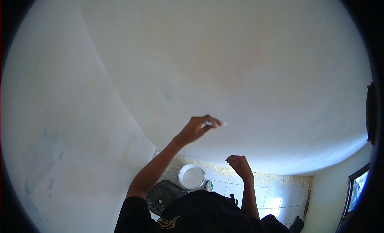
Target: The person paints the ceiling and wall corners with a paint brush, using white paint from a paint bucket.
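My left hand (199, 127) is raised in front of the pale wall (248, 85). Its thumb and fingers are pinched together around a small whitish thing (207, 123), too small and blurred to name. A faint white spot shows just past the fingertips. Lower and to the right, my right hand (240, 165) is held near the foot of the wall with its fingers curled in. Whatever those fingers may hold is hidden. Below my left forearm, a round white bucket (179, 177) with white contents stands on the tiled floor.
A dark container (162, 197) stands beside the bucket, partly behind my body. A small green-and-white item (209, 185) is on the tiles (234, 189). Another wall (60, 93) with bluish patches meets this one on the left. A window (357, 189) is at the right.
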A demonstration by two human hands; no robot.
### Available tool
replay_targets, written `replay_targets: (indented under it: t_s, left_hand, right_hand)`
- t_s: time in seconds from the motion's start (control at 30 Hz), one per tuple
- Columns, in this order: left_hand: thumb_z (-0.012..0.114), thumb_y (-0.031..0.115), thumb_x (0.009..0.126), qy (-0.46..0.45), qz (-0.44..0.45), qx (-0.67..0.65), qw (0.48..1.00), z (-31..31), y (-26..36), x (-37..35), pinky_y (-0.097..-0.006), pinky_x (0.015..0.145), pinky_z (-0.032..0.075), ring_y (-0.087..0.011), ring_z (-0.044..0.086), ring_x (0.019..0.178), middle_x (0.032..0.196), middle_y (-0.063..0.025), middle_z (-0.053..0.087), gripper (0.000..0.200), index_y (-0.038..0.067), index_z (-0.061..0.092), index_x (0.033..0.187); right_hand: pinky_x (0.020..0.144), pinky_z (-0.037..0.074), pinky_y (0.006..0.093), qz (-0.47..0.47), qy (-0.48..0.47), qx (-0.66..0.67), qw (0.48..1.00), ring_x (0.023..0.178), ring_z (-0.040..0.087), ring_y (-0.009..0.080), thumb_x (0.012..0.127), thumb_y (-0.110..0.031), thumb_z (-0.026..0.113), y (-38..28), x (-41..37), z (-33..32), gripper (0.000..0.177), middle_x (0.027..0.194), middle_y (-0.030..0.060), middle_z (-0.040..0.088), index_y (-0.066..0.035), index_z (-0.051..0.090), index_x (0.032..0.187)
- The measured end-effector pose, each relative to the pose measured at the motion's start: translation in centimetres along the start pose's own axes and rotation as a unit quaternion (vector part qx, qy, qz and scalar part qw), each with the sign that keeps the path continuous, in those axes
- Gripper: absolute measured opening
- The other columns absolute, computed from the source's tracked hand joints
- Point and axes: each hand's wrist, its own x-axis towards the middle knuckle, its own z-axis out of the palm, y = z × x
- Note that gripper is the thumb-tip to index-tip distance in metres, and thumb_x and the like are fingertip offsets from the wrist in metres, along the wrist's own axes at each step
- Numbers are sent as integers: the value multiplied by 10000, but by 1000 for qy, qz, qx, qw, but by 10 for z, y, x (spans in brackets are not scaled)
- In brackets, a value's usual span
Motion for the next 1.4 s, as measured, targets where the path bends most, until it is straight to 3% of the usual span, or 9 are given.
replay_targets:
  t_s: [0.3,0.67,0.83,0.87,0.97,1.1,1.17,1.23,1.4]
  left_hand:
    - [633,-24,865,125,105,-41,986,-83,36,98,-359,852,569,-234,686,950,954,-144,696,62,-2,581,889]
    - [608,-121,835,163,252,84,950,-163,66,97,-381,872,575,-284,679,977,978,-165,691,189,4,553,966]
    - [574,-143,851,268,381,202,862,-154,64,69,-426,877,565,-307,681,971,978,-159,695,236,28,550,1012]
    - [570,-136,848,273,399,235,843,-147,64,59,-525,939,504,-344,671,987,971,-172,691,214,39,535,966]
    - [588,-106,833,228,415,352,807,-139,45,27,-604,1002,406,-381,650,1025,960,-182,687,196,40,498,927]
    - [548,-105,826,187,287,207,916,-104,-8,1,-618,1075,280,-409,561,1171,1058,-189,668,111,0,527,859]
    - [534,-16,877,171,271,230,919,-73,-11,-6,-613,1102,226,-422,559,1164,1042,-221,663,52,10,524,832]
    - [558,-1,881,184,299,291,890,-48,-10,-5,-606,1086,287,-397,574,1156,1045,-178,676,136,43,449,812]
    - [564,7,876,178,247,226,925,4,11,-11,-567,1100,305,-350,584,1156,1068,-140,677,91,49,495,833]
  right_hand:
    - [723,555,316,-21,3,10,1000,794,705,248,831,-25,619,-22,-4,-7,126,841,153,709,11,697,924]
    - [742,560,315,25,28,-5,999,821,708,245,826,-9,623,-1,5,19,127,864,149,713,15,692,930]
    - [737,560,316,31,37,-7,999,819,708,247,826,-18,624,3,1,27,132,860,152,713,17,694,933]
    - [737,560,315,30,36,-9,999,817,708,248,826,-21,625,5,1,29,135,858,153,713,16,695,935]
    - [758,530,344,58,34,9,998,820,690,266,828,-75,602,10,1,34,153,877,142,708,-19,704,928]
    - [755,533,350,46,33,-14,998,816,691,266,830,-77,599,9,0,37,154,874,141,708,-20,704,928]
    - [756,533,352,44,13,-21,999,821,691,270,833,-87,602,7,0,35,153,878,143,707,-26,706,927]
    - [756,533,352,36,6,-17,999,820,690,272,833,-90,604,5,2,33,151,875,144,707,-30,707,926]
    - [764,533,352,17,-16,-13,1000,821,687,276,830,-92,607,-6,-3,24,149,870,148,704,-36,706,925]
